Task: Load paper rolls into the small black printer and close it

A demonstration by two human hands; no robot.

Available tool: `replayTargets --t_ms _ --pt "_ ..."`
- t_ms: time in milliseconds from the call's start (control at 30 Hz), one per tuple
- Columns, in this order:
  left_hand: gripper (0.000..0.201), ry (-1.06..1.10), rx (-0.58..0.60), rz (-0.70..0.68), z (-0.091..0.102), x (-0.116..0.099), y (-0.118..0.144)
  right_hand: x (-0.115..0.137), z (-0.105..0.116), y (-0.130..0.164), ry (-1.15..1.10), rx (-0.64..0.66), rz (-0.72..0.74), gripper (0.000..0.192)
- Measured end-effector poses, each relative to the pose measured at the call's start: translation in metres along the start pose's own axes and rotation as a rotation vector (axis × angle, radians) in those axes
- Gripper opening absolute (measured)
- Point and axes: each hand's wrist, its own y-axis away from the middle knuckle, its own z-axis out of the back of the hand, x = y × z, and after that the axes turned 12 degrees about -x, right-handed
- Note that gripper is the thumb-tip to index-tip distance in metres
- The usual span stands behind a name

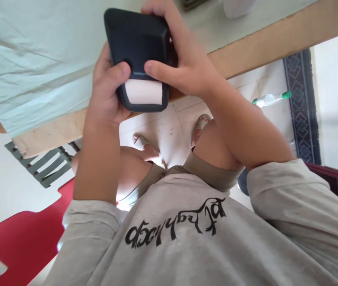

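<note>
We hold the small printer point(137, 55) with left hand point(106, 95) and right hand point(183, 59) wrapped around it above the floor point(169, 135); we judge a loosened hold could drop it.

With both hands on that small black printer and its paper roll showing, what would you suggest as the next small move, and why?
Probably press the lid shut with both thumbs: the left hand and right hand grip the black printer, and the paper roll sits exposed in its open end.

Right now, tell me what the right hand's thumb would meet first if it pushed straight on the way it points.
The left thumb, probably: both thumbs lie tip toward tip on the black printer, above its paper roll.
</note>
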Motion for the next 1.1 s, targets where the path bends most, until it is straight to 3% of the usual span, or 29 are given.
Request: replayTargets --t_ms 133,200,267,500,667,733,833,967,1100 --pt "0.040 -0.156 0.002 -0.013 0.000 -0.002 0.000 0.002 -0.002 -0.003 0.031 -0.006 -0.003 0.059" --pt "0.028 -0.174 -0.036 0.006 -0.003 -0.004 0.003 0.006 -0.001 -0.003 0.095 0.022 -0.055 0.055" --pt "0.018 -0.139 -0.067 0.033 -0.008 -0.007 0.005 0.009 0.001 -0.003 0.094 0.027 -0.077 0.054" --pt "0.024 -0.055 -0.038 0.098 -0.006 -0.011 0.007 -0.003 -0.006 -0.003 -0.041 -0.057 0.043 0.063" --pt "0.018 0.067 -0.086 0.171 -0.008 -0.013 0.003 -0.005 -0.006 -0.003 0.072 -0.044 -0.104 0.056" --pt "0.038 0.109 -0.100 0.228 -0.012 -0.015 0.001 -0.008 -0.005 -0.004 0.055 -0.031 -0.091 0.063" --pt "0.066 0.213 0.000 0.260 -0.015 -0.015 -0.003 -0.020 -0.004 -0.010 -0.050 -0.031 -0.079 0.085" --pt "0.046 0.224 -0.088 0.248 -0.011 -0.010 -0.010 -0.039 -0.005 -0.018 -0.097 -0.013 -0.192 0.103" --pt "0.035 0.229 -0.138 0.297 -0.007 -0.005 -0.012 -0.037 -0.001 -0.018 -0.100 0.032 -0.219 0.101"
